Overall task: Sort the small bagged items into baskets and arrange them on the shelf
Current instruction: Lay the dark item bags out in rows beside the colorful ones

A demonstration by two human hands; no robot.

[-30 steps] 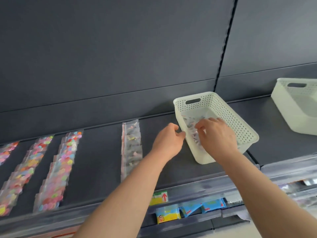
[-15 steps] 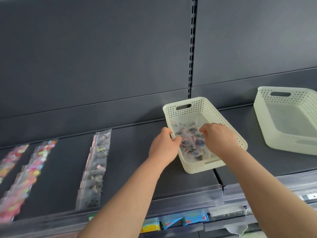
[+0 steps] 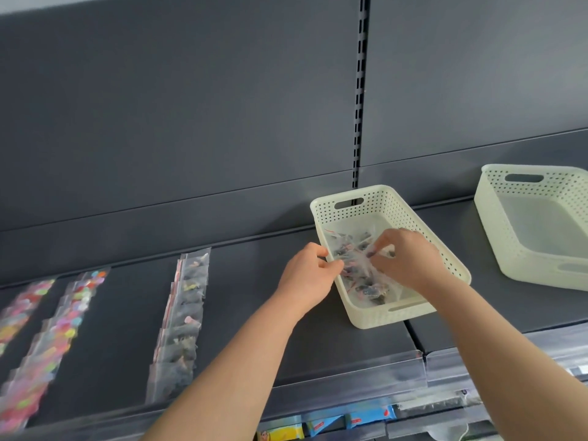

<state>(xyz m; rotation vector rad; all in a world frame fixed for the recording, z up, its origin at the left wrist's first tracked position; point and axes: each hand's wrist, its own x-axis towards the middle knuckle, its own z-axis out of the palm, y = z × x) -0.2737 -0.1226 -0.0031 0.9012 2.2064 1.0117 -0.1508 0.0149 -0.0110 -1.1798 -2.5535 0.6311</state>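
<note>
basket in use: white perforated basket (image 3: pixel 378 203) on the dark shelf (image 3: pixel 254 300), long axis running away from the person, slightly skewed.
bags in basket: clear bags of dark items (image 3: pixel 362 281) heaped on the floor; count cannot be told.
right hand (image 3: pixel 409 259): inside the basket, fingers pinched on bag film; the nearer hand to the heap.
left hand (image 3: pixel 310 276): at the basket's left rim, fingers curled; gripping rim or bag edge, cannot tell.
baskets: two; second white basket (image 3: pixel 537 224) to the right looks empty.
rows left on shelf: one dark-item row (image 3: pixel 183 319), two colourful rows (image 3: pixel 57 326).
</note>
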